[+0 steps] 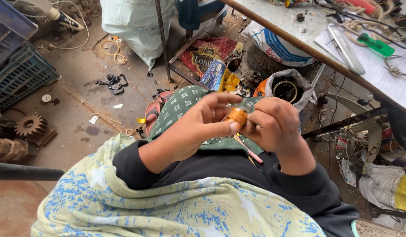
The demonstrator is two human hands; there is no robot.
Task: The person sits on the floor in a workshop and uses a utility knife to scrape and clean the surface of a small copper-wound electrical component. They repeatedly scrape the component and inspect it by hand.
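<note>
Left hand (pixel 203 125) and right hand (pixel 271 123) together, clamped on copper coil (pixel 236 116) (orange); pink stick (pixel 247 151) below, table (pixel 295 24) beyond right hand.

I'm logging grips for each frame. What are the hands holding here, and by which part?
Both hands pinch a small coil of copper-coloured wire: the left hand with its thumb on the near side, the right hand closing on its right side.

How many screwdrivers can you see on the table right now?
1: a green-handled screwdriver lies on the white paper at the table's right end. Others may be hidden among the tangled wires beyond it.
</note>
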